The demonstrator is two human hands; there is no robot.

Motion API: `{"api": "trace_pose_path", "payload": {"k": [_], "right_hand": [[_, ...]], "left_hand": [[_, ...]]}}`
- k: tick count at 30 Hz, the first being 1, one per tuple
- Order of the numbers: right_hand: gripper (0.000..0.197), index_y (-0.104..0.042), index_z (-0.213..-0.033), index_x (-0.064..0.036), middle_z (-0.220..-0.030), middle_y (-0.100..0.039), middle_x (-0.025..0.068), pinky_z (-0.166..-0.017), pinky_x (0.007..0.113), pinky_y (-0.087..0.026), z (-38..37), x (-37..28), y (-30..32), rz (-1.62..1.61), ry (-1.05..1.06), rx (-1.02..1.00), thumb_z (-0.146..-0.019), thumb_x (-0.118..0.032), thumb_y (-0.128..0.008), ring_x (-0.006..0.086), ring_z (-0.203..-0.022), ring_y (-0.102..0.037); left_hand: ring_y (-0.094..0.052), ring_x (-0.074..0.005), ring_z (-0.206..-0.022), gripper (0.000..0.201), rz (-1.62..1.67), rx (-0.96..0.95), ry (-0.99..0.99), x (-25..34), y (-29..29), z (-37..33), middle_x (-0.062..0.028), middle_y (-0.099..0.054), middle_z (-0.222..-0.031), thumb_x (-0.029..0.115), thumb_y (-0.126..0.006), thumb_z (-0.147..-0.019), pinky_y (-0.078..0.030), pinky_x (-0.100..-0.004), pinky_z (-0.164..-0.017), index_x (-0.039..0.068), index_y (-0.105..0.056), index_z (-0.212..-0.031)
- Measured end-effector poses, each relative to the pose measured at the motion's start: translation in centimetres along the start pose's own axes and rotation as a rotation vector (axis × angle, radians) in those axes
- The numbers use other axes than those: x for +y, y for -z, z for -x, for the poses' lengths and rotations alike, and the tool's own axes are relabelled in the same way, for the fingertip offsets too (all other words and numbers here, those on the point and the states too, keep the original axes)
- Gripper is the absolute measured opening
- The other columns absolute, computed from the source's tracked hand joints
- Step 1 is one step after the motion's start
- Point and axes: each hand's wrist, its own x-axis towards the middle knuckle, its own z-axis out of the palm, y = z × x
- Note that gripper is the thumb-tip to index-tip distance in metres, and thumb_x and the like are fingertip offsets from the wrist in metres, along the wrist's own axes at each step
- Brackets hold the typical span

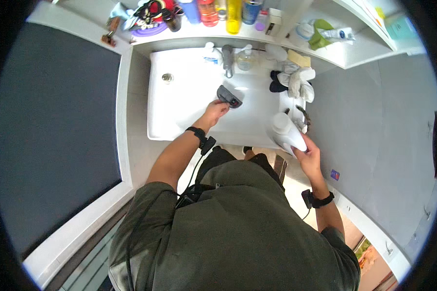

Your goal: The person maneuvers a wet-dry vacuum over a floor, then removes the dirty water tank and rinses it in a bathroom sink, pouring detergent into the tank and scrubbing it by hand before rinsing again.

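Observation:
My left hand reaches into the white sink and grips a dark grey scrubber-like tool with a red mark, pressed against the basin below the tap. My right hand holds a white plastic bottle by its base at the sink's right front corner, its capped end pointing toward the basin. Both wrists wear black bands with cables.
Soap bottles stand beside the tap. Black and white cloths lie on the sink's right rim. A shelf above holds several coloured bottles and clutter. A grey wall is at right, a dark panel at left.

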Motion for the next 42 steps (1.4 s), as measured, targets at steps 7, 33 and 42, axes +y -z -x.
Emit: {"api": "trace_pose_path", "payload": {"k": [7, 33, 42], "right_hand": [[0.055, -0.054, -0.135, 0.0001, -0.128, -0.062, 0.0129, -0.101, 0.032, -0.044, 0.0, 1.5, 0.8, 0.009, 0.038, -0.007, -0.082, 0.008, -0.065, 0.0179, -0.117, -0.057], [0.062, -0.062, -0.127, -0.0065, -0.111, -0.071, 0.0128, -0.082, 0.034, -0.055, -5.7, -6.3, -5.0, 0.449, 0.308, -0.354, -0.074, -0.029, -0.085, 0.0231, -0.093, -0.071], [0.061, -0.061, -0.126, -0.0065, -0.11, -0.07, 0.0166, -0.081, 0.036, -0.056, -7.3, -5.8, -6.4, 0.49, 0.43, -0.274, -0.075, -0.033, -0.083, 0.0302, -0.093, -0.071]], "left_hand": [[-0.051, -0.0268, -0.121, 0.047, -0.072, 0.03, 0.074, 0.2, -0.7, -0.6, -0.0121, -0.055, -0.126, 0.013, -0.069, -0.086, -0.049, -0.0429, -0.101, -0.002, -0.048, -0.125], [-0.066, -0.0285, -0.068, 0.036, -1.734, -0.191, -1.168, 12.9, -12.3, 18.8, -0.0129, -0.064, -0.08, 0.039, -0.067, -0.085, -0.052, -0.0384, -0.055, 0.004, -0.057, -0.093], [-0.068, -0.0399, -0.071, 0.047, -1.794, 0.137, -0.438, 16.1, -13.8, 23.1, -0.0194, -0.067, -0.07, 0.043, -0.057, -0.093, -0.054, -0.0472, -0.07, -0.001, -0.061, -0.11]]}}
